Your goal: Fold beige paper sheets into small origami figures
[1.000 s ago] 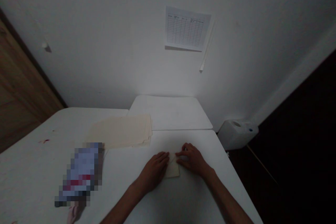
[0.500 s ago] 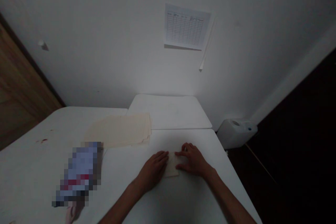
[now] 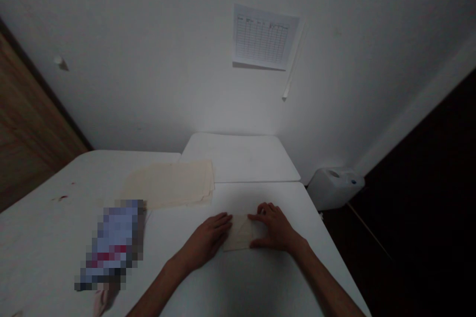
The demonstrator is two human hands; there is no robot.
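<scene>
A small folded piece of thin cream paper [image 3: 240, 234] lies flat on the white table, with a slanted crease line showing on it. My left hand [image 3: 208, 240] rests along its left edge, fingers stretched out and close together. At the opposite edge is my right hand [image 3: 275, 228], its index fingertip touching the upper right corner and its thumb the lower right one. Thumb and index finger are spread apart, while the other fingers curl loosely. Larger cream sheets [image 3: 171, 183] lie stacked to the left, beyond my left hand.
A pixelated blue-and-white item [image 3: 117, 237] lies on the left table [image 3: 40, 237]. Behind stands another white table section [image 3: 241, 158] against the wall. A printed chart [image 3: 264, 37] hangs above. A white plastic container [image 3: 332, 188] sits on the floor at the right.
My left hand has slid a little left, so more of the folded paper shows. My right hand stays nearly in place at the right edge.
</scene>
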